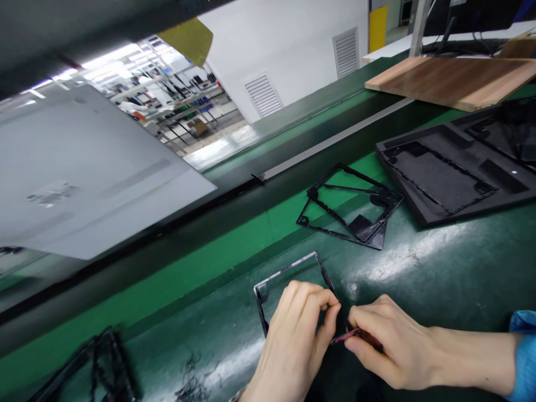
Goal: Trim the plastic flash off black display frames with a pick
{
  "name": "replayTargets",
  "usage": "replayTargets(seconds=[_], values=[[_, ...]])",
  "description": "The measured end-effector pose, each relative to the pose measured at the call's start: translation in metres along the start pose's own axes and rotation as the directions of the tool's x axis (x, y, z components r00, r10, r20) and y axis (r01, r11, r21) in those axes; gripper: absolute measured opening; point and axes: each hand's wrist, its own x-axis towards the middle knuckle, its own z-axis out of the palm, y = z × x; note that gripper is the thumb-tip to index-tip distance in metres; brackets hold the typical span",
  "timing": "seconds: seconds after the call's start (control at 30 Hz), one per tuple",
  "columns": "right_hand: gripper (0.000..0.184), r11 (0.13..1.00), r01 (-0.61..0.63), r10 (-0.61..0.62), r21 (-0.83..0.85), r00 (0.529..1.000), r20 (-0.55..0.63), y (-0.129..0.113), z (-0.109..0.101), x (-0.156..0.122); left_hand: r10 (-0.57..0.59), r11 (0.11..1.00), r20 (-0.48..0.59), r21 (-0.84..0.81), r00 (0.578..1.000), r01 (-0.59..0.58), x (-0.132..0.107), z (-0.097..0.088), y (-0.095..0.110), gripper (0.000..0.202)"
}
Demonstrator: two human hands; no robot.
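Observation:
A thin black rectangular frame [288, 269] lies on the green bench mat, its far edge shining pale in the light. My left hand [295, 335] reaches over it and hides its near part. Thumb and index finger pinch together at the frame's right side. Just to the right, my right hand [389, 343] is closed around a slim tool with a reddish tip [345, 336], which points left toward the frame. The tool's exact kind is hidden by the fingers.
Two similar black frames [349, 207] overlap on the mat. A dark foam tray [422, 218] holding more frames sits at right, with a wooden board [452, 84] behind. Black frames [111, 363] are piled at lower left, beside thin black scraps [195, 379]. A grey panel [96, 167] hangs upper left.

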Motion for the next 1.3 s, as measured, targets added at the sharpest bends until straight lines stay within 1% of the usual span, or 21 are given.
replayTargets(seconds=[0.13, 0.23, 0.3, 0.43, 0.5, 0.6, 0.73, 0.83, 0.87, 0.93, 1.0, 1.07, 1.17, 1.3], values=[[0.027, 1.0, 0.008, -0.008, 0.0, 1.0, 0.007, 0.002, 0.001, -0.001, -0.01, 0.999, -0.023, 0.032, 1.0, 0.011, -0.001, 0.006, 0.001, 0.014], [0.027, 1.0, 0.011, -0.011, 0.005, 1.0, -0.008, 0.002, 0.001, 0.0, -0.02, 0.999, -0.037, 0.028, 0.999, 0.021, -0.003, 0.009, 0.001, 0.016], [0.026, 1.0, 0.013, -0.013, 0.01, 1.0, -0.02, 0.003, 0.001, 0.0, -0.034, 0.999, -0.033, 0.008, 0.999, 0.034, -0.003, 0.009, 0.001, 0.017], [0.024, 1.0, 0.006, -0.006, 0.0, 0.999, -0.05, 0.005, 0.002, -0.001, -0.055, 0.996, 0.013, -0.07, 0.998, 0.055, -0.002, 0.007, 0.002, 0.023], [0.025, 1.0, 0.01, -0.011, -0.011, 0.997, -0.071, 0.007, 0.003, -0.002, -0.058, 0.995, 0.01, -0.085, 0.998, 0.058, -0.001, 0.006, 0.003, 0.026], [0.028, 0.999, 0.021, -0.024, -0.031, 0.995, -0.1, 0.01, 0.005, -0.003, -0.061, 0.994, -0.004, -0.088, 0.998, 0.061, 0.0, 0.006, 0.004, 0.025], [0.033, 0.999, 0.011, -0.017, -0.046, 0.993, -0.119, 0.01, 0.004, -0.002, -0.055, 0.989, 0.031, -0.133, 0.998, 0.059, -0.001, 0.006, 0.004, 0.02], [0.036, 1.0, -0.012, 0.009, -0.025, 0.995, -0.104, 0.008, 0.002, -0.001, -0.088, 0.982, 0.052, -0.165, 0.995, 0.096, 0.001, 0.004, 0.004, 0.019], [0.036, 1.0, -0.022, 0.021, -0.011, 0.995, -0.096, 0.007, 0.001, -0.001, -0.107, 0.981, 0.03, -0.162, 0.994, 0.11, 0.002, 0.004, 0.004, 0.019], [0.037, 0.999, -0.029, 0.031, 0.024, 0.997, -0.077, 0.006, 0.0, -0.001, -0.13, 0.984, -0.06, -0.133, 0.99, 0.121, 0.004, 0.005, 0.003, 0.018], [0.037, 0.999, -0.025, 0.029, 0.047, 0.997, -0.066, 0.006, -0.001, -0.001, -0.126, 0.99, -0.167, -0.09, 0.978, 0.112, 0.004, 0.007, 0.002, 0.018], [0.036, 0.999, -0.022, 0.025, 0.046, 0.998, -0.062, 0.005, -0.002, -0.001, -0.11, 0.993, -0.218, -0.059, 0.97, 0.099, 0.003, 0.011, 0.002, 0.018], [0.036, 0.999, -0.02, 0.023, 0.029, 0.997, -0.075, 0.005, -0.002, 0.0, -0.097, 0.994, -0.223, -0.072, 0.97, 0.083, 0.0, 0.018, 0.005, 0.018], [0.035, 1.0, 0.009, -0.008, 0.003, 0.995, -0.097, 0.006, -0.001, 0.0, -0.13, 0.976, -0.207, -0.196, 0.97, 0.089, -0.004, 0.025, 0.009, 0.019]])
